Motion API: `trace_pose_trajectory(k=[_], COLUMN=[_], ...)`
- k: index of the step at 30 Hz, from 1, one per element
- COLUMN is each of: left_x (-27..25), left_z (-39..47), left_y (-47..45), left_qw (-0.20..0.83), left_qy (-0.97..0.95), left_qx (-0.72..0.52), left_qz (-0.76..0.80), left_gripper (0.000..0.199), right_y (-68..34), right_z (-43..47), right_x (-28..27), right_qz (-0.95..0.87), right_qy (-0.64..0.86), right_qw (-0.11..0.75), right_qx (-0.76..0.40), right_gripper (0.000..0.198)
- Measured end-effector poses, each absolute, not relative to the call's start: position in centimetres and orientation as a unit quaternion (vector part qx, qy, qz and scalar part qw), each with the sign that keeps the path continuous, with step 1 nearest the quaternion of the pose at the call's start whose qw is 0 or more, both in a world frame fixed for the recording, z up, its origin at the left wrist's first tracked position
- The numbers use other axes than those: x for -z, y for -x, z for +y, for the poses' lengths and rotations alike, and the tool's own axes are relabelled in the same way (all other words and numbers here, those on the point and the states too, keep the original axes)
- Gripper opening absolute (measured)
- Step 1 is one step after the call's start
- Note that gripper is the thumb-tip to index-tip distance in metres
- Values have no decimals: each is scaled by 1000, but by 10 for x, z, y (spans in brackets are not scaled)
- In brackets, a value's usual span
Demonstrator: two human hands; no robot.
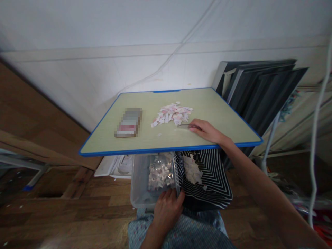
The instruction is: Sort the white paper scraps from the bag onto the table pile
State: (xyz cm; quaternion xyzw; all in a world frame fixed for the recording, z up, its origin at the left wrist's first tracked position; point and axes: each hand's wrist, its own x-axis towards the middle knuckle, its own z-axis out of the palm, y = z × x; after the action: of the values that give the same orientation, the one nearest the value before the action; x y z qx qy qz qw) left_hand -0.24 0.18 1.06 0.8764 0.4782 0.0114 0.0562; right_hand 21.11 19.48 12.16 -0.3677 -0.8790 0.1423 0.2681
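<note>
On the tabletop (145,145), my right hand (206,130) is closed around a slim, pointed tool (184,126) with a metallic look; its exact kind is unclear. The tool's tip points left, just in front of a heap of small white and pink paper scraps (172,114). One loose scrap (159,134) lies apart, nearer the front. Below the table edge, my left hand (169,205) has its fingers curled over the near right rim of a clear plastic bin (140,193). Inside the bin is a shiny clear bag of paper scraps (160,171).
A phone-like, pixelated object (129,122) lies on the table's left side. Beside the bin, a black-and-white striped bag (215,180) holds more scraps (192,170). Dark panels (259,86) lean against the wall at right. A brown board (38,114) stands at left.
</note>
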Motion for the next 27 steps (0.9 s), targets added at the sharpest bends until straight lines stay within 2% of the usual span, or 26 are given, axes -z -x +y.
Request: trace_pose_trajectory(k=[4, 13, 27], left_x=[-12, -10, -12], left_z=[3, 2, 2], left_y=[3, 3, 2], left_qw=[55, 45, 58], left_qy=[-876, -877, -875], left_qx=[-13, -19, -5], left_qz=[479, 478, 480], left_gripper=[44, 44, 43], right_y=[-209, -216, -216], right_z=[192, 198, 195], right_x=[-125, -119, -121], right_qz=[-907, -799, -775], right_qy=[296, 479, 505], right_qw=[239, 352, 367], right_qx=[-179, -87, -98], right_gripper=[20, 19, 20])
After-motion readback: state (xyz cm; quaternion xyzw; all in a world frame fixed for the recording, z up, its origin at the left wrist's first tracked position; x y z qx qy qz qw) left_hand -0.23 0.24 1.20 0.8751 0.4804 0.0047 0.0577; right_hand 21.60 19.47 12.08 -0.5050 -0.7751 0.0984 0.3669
